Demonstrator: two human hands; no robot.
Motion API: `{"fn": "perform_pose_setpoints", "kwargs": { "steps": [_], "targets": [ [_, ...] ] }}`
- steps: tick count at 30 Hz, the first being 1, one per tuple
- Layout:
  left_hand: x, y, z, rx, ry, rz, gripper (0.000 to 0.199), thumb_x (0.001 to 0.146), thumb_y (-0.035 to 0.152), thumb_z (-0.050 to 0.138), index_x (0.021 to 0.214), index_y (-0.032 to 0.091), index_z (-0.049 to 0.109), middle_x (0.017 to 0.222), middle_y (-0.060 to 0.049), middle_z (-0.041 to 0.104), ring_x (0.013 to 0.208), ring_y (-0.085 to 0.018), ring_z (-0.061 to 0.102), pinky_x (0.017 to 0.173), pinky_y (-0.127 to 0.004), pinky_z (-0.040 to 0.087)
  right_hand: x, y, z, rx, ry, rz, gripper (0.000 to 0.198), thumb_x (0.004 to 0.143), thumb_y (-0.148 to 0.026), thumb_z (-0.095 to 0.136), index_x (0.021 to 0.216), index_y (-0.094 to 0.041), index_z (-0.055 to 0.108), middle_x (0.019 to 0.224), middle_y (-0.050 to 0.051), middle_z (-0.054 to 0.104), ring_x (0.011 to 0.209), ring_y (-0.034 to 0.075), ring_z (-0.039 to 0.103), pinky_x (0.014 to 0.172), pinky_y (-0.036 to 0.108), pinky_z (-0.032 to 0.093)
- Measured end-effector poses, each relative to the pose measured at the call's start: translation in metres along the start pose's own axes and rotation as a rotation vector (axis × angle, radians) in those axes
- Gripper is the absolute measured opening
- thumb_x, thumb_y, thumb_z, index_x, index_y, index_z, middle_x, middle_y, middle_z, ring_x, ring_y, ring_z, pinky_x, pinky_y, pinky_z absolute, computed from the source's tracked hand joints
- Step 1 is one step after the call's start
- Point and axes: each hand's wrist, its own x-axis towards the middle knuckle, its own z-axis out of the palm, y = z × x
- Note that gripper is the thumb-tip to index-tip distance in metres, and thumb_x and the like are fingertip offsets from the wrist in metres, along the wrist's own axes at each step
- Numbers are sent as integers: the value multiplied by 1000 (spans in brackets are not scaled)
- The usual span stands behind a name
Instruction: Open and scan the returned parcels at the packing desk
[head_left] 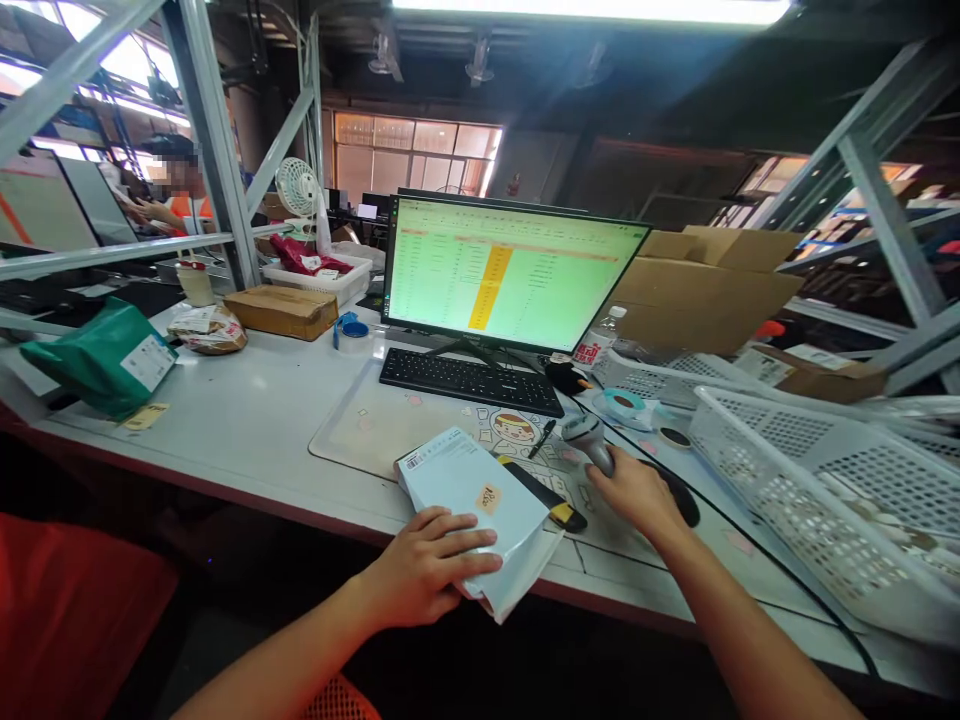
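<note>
At the left of the white counter (262,400), a bulging green plastic parcel (90,350) sits near the front edge, perhaps set there to keep the middle free. The left hand (431,565) grasps the near side of a flat, pale-blue box (457,480), fingers spread on top, thumb hidden, likely steadying it where its near corner reaches past the counter's front edge. A black-and-yellow utility knife (551,495) lies along its far side. The right hand (637,490) is wrapped around a grey handheld scanner (592,445), presumably for aiming. As for writing, the parcel's white label (150,363) is illegible; the box bears a barcode (412,462) and a tan sticker (489,498), its handwriting unclear; the black-framed monitor (442,270) shows a spreadsheet too small to read.
</note>
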Motion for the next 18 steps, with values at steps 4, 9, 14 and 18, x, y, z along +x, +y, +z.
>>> {"fn": "perform_pose_setpoints", "kwargs": {
  "steps": [4,9,14,18],
  "targets": [
    [-2,0,3,8,-39,-15,51,100,35,59,151,31,53,157,1,53,150,-19,43,123,-36,29,-5,13,10,-22,-80,65,54,98,-47,48,128,-6,64,120,25,70,111,42,67,87,46,51],
    [-4,1,4,-32,-35,-36,55,96,28,61,151,31,52,158,1,52,150,-19,43,125,-37,26,20,-25,-17,119,292,-25,54,101,-34,35,142,-6,57,128,24,67,121,37,62,101,46,48],
    [-4,3,3,-48,-7,-43,59,94,18,59,151,31,50,160,3,49,152,-18,40,126,-38,20,75,-88,-8,162,54,-224,48,97,-28,54,143,-21,62,120,13,74,114,28,68,97,35,51],
    [-4,5,3,-37,-5,-54,59,93,18,59,150,31,51,160,4,49,152,-17,40,126,-37,20,98,-118,8,160,18,-173,51,102,-30,48,152,-19,54,134,20,67,125,32,63,106,46,48]
  ]
}}
